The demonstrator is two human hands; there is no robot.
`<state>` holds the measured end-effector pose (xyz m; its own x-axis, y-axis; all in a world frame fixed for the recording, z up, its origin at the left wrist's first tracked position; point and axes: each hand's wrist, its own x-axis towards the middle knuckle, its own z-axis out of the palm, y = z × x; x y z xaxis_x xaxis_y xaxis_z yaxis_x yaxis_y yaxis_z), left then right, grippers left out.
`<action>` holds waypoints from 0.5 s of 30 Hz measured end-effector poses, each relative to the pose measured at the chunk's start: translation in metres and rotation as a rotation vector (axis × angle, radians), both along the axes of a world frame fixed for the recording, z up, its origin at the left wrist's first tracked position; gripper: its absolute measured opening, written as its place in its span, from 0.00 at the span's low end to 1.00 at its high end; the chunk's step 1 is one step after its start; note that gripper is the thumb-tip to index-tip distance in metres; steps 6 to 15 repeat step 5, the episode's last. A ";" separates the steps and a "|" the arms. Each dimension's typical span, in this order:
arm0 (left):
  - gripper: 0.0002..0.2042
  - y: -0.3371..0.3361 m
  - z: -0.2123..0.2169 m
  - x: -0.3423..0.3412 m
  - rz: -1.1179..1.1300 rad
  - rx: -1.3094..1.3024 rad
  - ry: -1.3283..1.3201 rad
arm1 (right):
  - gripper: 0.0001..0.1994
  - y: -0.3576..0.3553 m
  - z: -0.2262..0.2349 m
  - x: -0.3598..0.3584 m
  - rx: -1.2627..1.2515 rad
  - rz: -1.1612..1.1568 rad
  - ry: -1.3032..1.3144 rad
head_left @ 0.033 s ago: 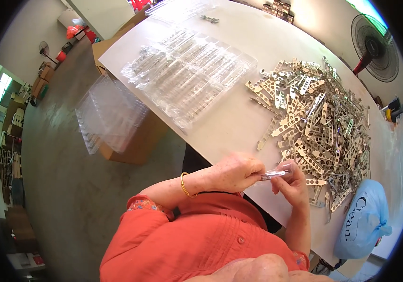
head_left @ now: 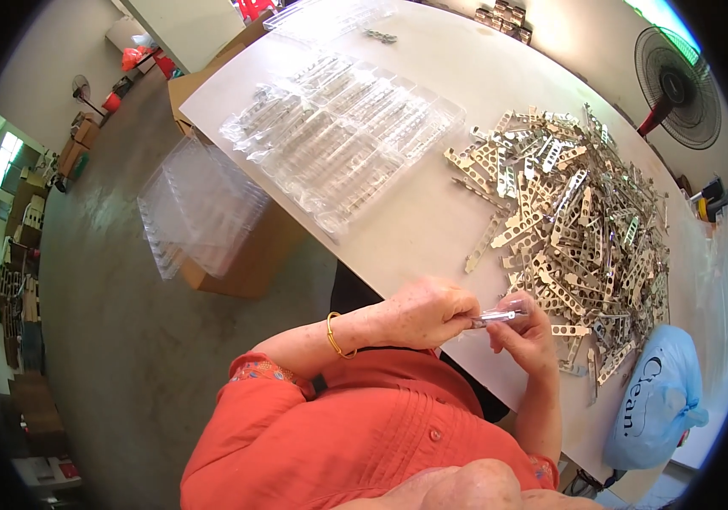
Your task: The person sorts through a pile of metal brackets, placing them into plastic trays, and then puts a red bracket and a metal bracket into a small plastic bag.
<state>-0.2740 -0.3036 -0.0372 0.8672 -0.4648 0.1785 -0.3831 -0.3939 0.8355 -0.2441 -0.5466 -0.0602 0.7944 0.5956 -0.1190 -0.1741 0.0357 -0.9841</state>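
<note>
Above the table's near edge, my left hand is closed in a pinch on one end of a small metal bracket. My right hand grips the bracket's other end, thumb below and fingers curled behind. Clear film seems to wrap the bracket, and much of it is hidden by my fingers. Just beyond my right hand lies a large heap of loose metal brackets with rows of round holes. Farther left, a clear plastic tray holds several rows of brackets in clear wrapping.
A blue plastic bag stands at the table's right edge. More clear trays rest on a cardboard box left of the table. A black fan is at the far right, and a few loose parts lie at the back.
</note>
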 end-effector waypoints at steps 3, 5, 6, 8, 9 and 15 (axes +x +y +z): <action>0.05 0.000 0.006 0.000 -0.022 -0.015 0.083 | 0.13 0.007 0.007 -0.004 -0.058 0.041 0.004; 0.05 0.001 0.010 0.001 -0.061 -0.017 0.153 | 0.14 0.005 0.008 -0.003 -0.073 0.060 0.014; 0.05 0.001 0.010 0.001 -0.061 -0.017 0.153 | 0.14 0.005 0.008 -0.003 -0.073 0.060 0.014; 0.05 0.001 0.010 0.001 -0.061 -0.017 0.153 | 0.14 0.005 0.008 -0.003 -0.073 0.060 0.014; 0.05 0.001 0.010 0.001 -0.061 -0.017 0.153 | 0.14 0.005 0.008 -0.003 -0.073 0.060 0.014; 0.05 0.001 0.010 0.001 -0.061 -0.017 0.153 | 0.14 0.005 0.008 -0.003 -0.073 0.060 0.014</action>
